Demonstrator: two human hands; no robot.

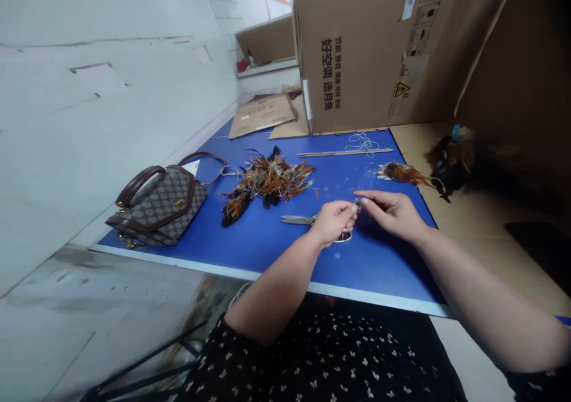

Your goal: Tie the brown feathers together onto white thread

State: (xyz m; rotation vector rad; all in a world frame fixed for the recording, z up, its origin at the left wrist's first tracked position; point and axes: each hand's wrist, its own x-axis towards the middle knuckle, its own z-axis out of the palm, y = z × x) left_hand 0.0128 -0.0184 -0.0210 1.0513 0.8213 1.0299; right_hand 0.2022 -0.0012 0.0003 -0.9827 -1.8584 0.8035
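Close to the table's front, my left hand (333, 220) is closed in a pinch around a small feather piece (358, 203), mostly hidden by the fingers; a brown tip shows below the fist. From the right, my right hand (392, 212) brings thumb and forefinger together at the pale end of that piece. Scissors (297, 219) lie beneath my left hand, blades pointing left. A loose heap of brown and black feathers (272, 179) is left of my hands. Beyond my right hand rests a smaller feather bundle (404, 174).
On the blue table (267, 247) stands a patterned handbag (165, 206) at left. A long thin stick (343, 152) and tangled thread (363, 143) lie farther back. A large cardboard box (375, 57) rises behind. Dark feathers (452, 161) sit on cardboard at right.
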